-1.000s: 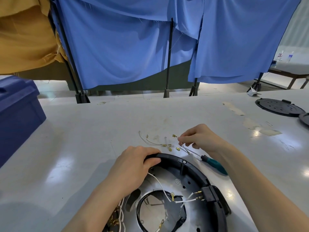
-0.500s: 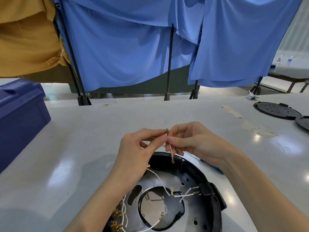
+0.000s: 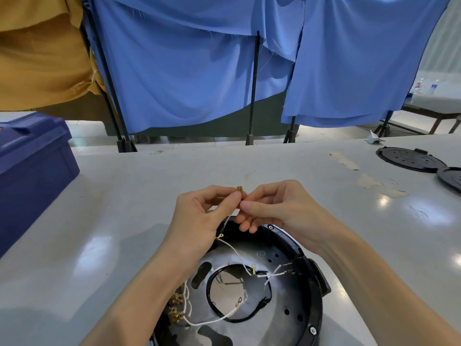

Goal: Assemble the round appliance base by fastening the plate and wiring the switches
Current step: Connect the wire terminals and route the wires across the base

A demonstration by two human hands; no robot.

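The round black appliance base [image 3: 313,293] lies on the table in front of me, with a shiny metal plate [image 3: 279,320] inside it. White wires [image 3: 234,250] with brass terminals run across the plate to a black switch [image 3: 298,268] at the right rim. Above the base's far rim, my left hand [image 3: 199,216] and my right hand [image 3: 277,208] both pinch a short white wire whose brass terminal [image 3: 240,189] sticks up between the fingertips. Its other end hangs down with a ring terminal [image 3: 221,229].
A dark blue box [image 3: 32,168] stands at the left edge of the grey table [image 3: 124,196]. Two black round covers [image 3: 409,159] lie at the far right. Blue and mustard curtains hang on black stands behind the table.
The short wire, taken from the table a second ago, is held by both hands a little higher now. The view has shifted slightly; the screwdriver is hidden behind my right hand.
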